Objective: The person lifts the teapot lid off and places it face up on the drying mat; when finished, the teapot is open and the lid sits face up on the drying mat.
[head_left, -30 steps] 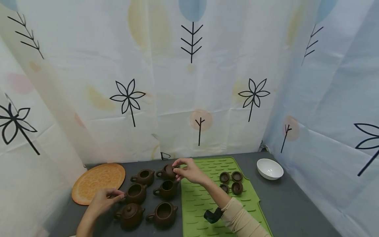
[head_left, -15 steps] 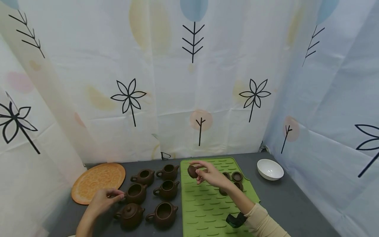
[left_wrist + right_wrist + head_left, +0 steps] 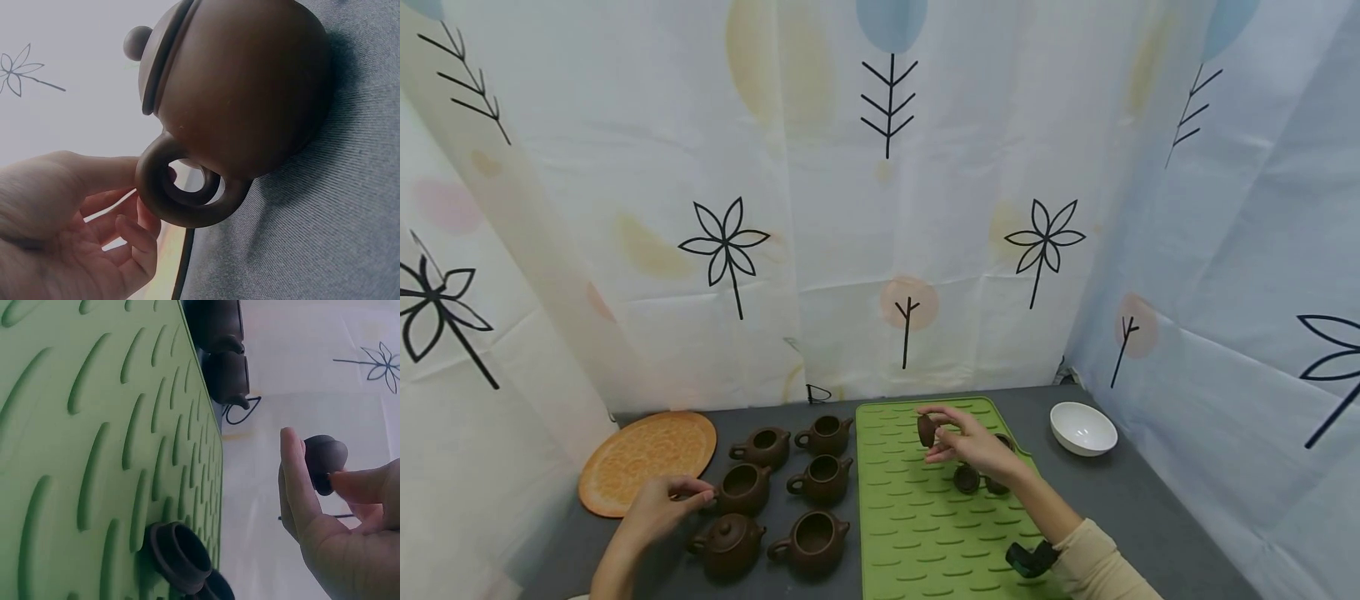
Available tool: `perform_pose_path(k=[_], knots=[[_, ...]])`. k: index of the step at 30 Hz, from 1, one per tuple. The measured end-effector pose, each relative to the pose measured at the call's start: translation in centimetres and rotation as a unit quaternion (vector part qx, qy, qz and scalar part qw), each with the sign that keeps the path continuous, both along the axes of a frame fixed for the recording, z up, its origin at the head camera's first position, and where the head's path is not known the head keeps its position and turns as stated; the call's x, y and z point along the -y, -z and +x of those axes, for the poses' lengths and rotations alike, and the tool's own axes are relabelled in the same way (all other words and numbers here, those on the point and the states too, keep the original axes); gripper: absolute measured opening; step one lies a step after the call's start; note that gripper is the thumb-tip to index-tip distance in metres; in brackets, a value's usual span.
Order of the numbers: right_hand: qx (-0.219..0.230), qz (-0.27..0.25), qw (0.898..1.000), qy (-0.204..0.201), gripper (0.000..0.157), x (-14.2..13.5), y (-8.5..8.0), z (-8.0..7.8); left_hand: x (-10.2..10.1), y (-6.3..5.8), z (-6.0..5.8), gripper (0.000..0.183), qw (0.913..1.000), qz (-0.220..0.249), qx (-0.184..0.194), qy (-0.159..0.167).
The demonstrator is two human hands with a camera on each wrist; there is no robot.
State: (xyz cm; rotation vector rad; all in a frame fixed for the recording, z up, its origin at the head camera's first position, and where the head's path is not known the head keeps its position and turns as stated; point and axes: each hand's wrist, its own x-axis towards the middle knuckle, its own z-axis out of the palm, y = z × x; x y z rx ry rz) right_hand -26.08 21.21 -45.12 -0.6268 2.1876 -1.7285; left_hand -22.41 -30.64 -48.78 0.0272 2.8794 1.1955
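My right hand pinches a small brown clay teapot lid above the green mat; the lid's knob sits by the thumb in the right wrist view. At left, my left hand pinches the handle of the middle-left lidless teapot. In the left wrist view, a lidded teapot stands in front of those fingertips and partly hides them. Other lidless teapots stand close by: front right, middle right, back left and back right.
Upturned brown lids lie on the green mat, partly hidden behind my right hand. A white bowl stands at the right on the grey table. An orange round placemat lies at the back left, before a printed curtain.
My right hand has lifted the lid off the back-right teapot and carried it rightward over the mat, tilting it upright on edge. My left hand has stayed at the teapot handle.
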Motion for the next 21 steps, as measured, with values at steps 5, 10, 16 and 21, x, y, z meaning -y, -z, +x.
perform_pose_path(k=[5,10,16,21], knots=[[0.026,-0.018,0.999,0.009,0.051,-0.8,0.5,-0.1,-0.1,0.0,0.1,0.02,1.0,-0.001,-0.003,-0.004],[0.01,-0.01,1.0,0.013,0.057,-1.2,1.0,-0.3,-0.1,0.1,0.2,0.019,0.9999,-0.01,-0.008,-0.005],[-0.001,0.01,1.0,-0.008,0.054,-1.3,1.8,-0.5,-0.1,0.1,0.2,0.019,0.9999,-0.009,-0.012,-0.002],[0.015,0.027,1.0,0.0,0.053,-1.3,2.3,-0.8,0.0,0.1,0.3,0.019,1.0,-0.007,-0.005,-0.004]])
